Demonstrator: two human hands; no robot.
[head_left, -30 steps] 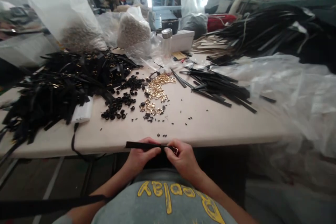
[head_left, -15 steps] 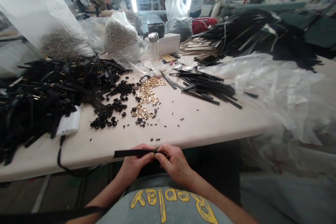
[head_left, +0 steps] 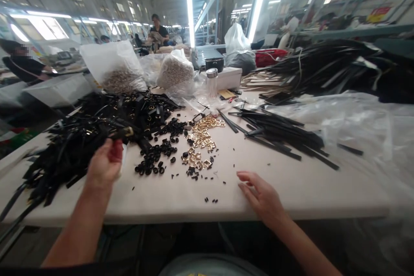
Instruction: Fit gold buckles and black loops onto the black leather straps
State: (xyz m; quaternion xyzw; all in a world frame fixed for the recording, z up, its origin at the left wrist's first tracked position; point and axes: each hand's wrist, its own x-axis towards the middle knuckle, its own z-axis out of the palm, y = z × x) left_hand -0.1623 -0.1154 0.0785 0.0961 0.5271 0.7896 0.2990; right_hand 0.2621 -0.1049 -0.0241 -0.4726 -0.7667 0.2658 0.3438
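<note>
From here I see the broad pale surface (head_left: 181, 202), a tangled heap of black straps (head_left: 97, 116) on its left, loose black strips (head_left: 278, 133) on its right. The left hand (head_left: 105, 161) is at the heap, a gold-ended black strap (head_left: 125, 133) by its fingertips; blur hides whether they pinch it. The right hand (head_left: 260, 192) hovers, thumb and fingers parted. Between the hands lie gold buckles (head_left: 203, 137) and black rings (head_left: 158, 157).

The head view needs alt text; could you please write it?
A person's left hand is at a heap of black straps on a pale table; the right hand, loosely open, is at its near side. Gold buckles and black rings lie mid-table.
</note>
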